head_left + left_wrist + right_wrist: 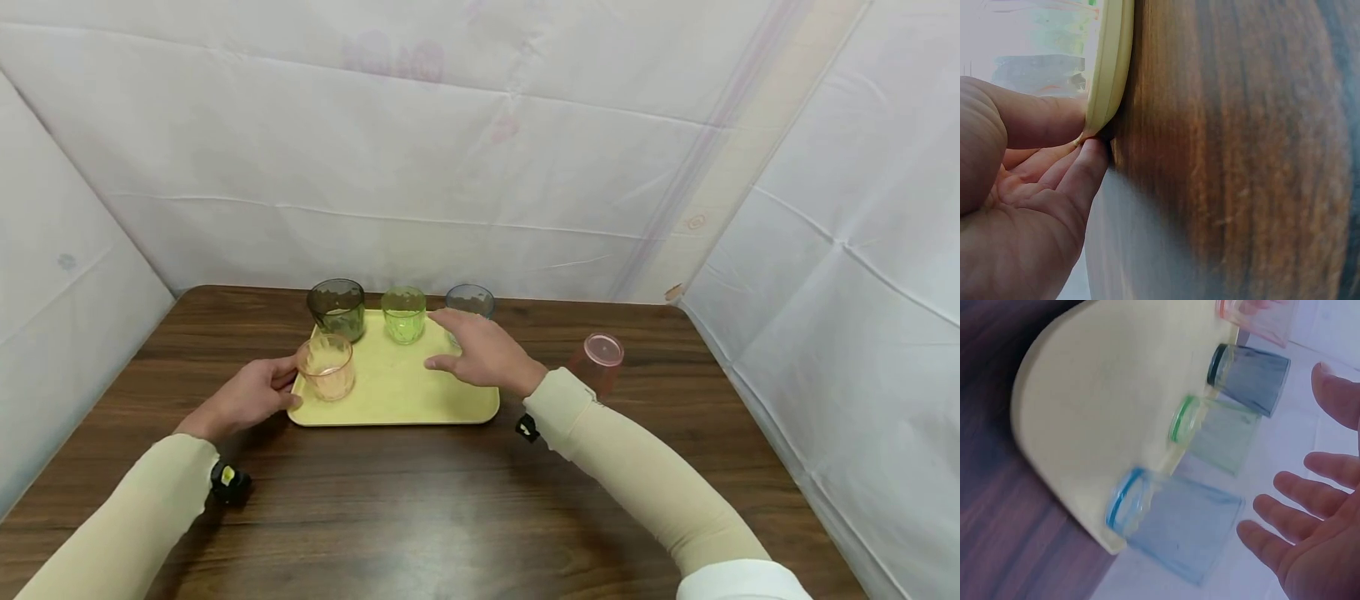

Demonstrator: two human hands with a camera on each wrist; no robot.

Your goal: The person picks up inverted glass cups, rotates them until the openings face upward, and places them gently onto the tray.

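Head view | left hand (251,398) grip pinches yellow tray (390,408) edge – steady it flat on tabletop (420,500) | right hand (483,354) grip open, empty – close gently round blue cup (470,300), clear of green cup (404,315)

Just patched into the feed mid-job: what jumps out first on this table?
A yellow tray in the middle of the dark wooden table, carrying four tinted cups: dark green, light green, blue and orange. The left hand holds the tray's left edge; the right hand hovers open by the blue cup. A pink cup stands alone, off the tray's right side.
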